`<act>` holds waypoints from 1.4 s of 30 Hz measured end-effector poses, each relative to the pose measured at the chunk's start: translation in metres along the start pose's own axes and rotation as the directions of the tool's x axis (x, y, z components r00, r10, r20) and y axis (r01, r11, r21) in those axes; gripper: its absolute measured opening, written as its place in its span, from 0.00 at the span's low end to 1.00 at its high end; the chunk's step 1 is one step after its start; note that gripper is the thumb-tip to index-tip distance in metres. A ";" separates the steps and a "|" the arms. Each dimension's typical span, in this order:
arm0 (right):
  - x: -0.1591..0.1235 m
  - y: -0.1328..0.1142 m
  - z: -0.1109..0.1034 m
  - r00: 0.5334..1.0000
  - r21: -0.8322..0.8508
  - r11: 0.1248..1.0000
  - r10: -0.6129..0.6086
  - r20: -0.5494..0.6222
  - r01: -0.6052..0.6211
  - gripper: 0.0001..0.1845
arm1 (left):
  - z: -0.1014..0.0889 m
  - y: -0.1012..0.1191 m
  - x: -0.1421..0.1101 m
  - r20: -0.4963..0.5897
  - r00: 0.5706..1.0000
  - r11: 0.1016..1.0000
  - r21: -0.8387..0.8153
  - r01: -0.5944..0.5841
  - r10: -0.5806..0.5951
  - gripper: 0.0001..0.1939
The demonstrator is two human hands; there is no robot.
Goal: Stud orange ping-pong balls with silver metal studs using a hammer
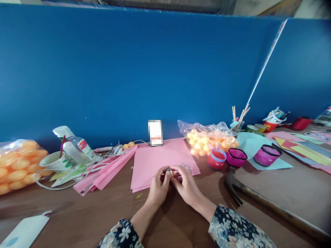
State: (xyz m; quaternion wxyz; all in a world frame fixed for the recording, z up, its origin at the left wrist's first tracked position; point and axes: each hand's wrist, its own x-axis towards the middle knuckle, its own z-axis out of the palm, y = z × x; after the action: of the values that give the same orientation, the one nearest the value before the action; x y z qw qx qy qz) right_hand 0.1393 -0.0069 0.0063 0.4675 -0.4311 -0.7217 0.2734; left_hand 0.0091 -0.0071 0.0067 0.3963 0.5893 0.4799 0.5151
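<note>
My left hand (158,187) and my right hand (188,187) meet above the near edge of a stack of pink paper (157,160). Between their fingertips, both pinch a small round shiny piece (170,172), partly golden with a dark, glinting part. Its exact kind is too small to make out, and the fingers cover part of it. Several small silvery, clear-looking pieces (188,168) lie on the paper just beyond my right hand.
Right: a clawed hammer (269,198), a red cup (216,160), two magenta cups (236,157) and coloured paper (297,148). Behind: a bag of orange balls (207,139) before a blue partition (155,69). Left: pink strips (111,168), a plastic bottle (74,148), another ball bag (20,165).
</note>
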 end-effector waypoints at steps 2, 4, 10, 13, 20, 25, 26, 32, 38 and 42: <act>0.000 0.001 0.000 1.000 -0.004 1.000 -0.006 -0.002 0.006 0.14 | 0.000 -0.001 0.000 -0.003 1.000 1.000 0.008 -0.001 0.001 0.16; 0.000 0.002 0.000 1.000 -0.007 1.000 -0.006 -0.005 0.006 0.14 | 0.000 -0.001 0.000 -0.009 1.000 1.000 0.015 -0.004 0.004 0.15; 0.000 0.000 -0.002 1.000 -0.019 1.000 -0.009 -0.002 0.009 0.13 | 0.000 -0.001 0.001 0.000 1.000 1.000 0.005 -0.015 0.015 0.15; 0.000 0.000 -0.002 1.000 -0.028 1.000 -0.003 0.004 0.003 0.13 | 0.000 -0.001 0.001 -0.002 1.000 1.000 -0.003 -0.008 0.008 0.15; 0.000 0.001 -0.001 1.000 -0.009 1.000 0.001 0.006 -0.001 0.14 | 0.000 -0.003 0.000 -0.014 0.999 1.000 -0.002 0.030 -0.030 0.17; 0.000 0.000 -0.001 1.000 -0.011 1.000 -0.006 0.009 0.006 0.14 | 0.001 -0.001 0.000 -0.018 0.999 0.999 -0.006 0.033 -0.034 0.17; 0.000 0.000 -0.001 1.000 -0.012 1.000 -0.005 0.005 0.005 0.14 | 0.001 0.000 0.000 -0.017 0.999 0.999 -0.010 0.036 -0.036 0.17; 0.001 0.001 0.000 1.000 0.005 1.000 0.005 0.008 -0.005 0.14 | 0.001 0.002 0.000 -0.017 0.998 0.997 -0.053 0.062 -0.063 0.18; 0.000 0.002 -0.001 1.000 0.007 1.000 0.013 0.016 -0.013 0.14 | 0.001 -0.002 0.000 -0.017 0.997 0.995 -0.067 0.070 -0.071 0.20; 0.001 0.003 -0.001 1.000 0.022 1.000 0.015 0.010 -0.015 0.14 | 0.000 -0.004 0.001 -0.031 0.997 0.996 -0.049 0.072 -0.074 0.21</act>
State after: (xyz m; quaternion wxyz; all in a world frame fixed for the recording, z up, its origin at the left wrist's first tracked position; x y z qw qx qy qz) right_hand 0.1409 -0.0049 0.0048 0.4665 -0.4299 -0.7178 0.2869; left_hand 0.0086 -0.0054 0.0032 0.4209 0.5533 0.4952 0.5211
